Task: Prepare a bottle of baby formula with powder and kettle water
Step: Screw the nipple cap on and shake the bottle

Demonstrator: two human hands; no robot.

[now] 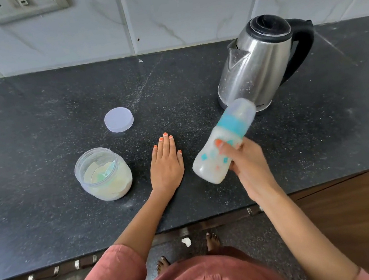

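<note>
The capped, milky bottle (222, 144) is held tilted above the table (35, 107) by the right hand (249, 162), near the kettle (259, 60). The left hand (166, 163) is laid flat beside the open powder jar (104, 173).

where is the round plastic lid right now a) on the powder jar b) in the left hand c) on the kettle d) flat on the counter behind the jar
d: the lid lies flat on the counter, apart from the open powder jar; the left hand rests flat, holding nothing.
</note>
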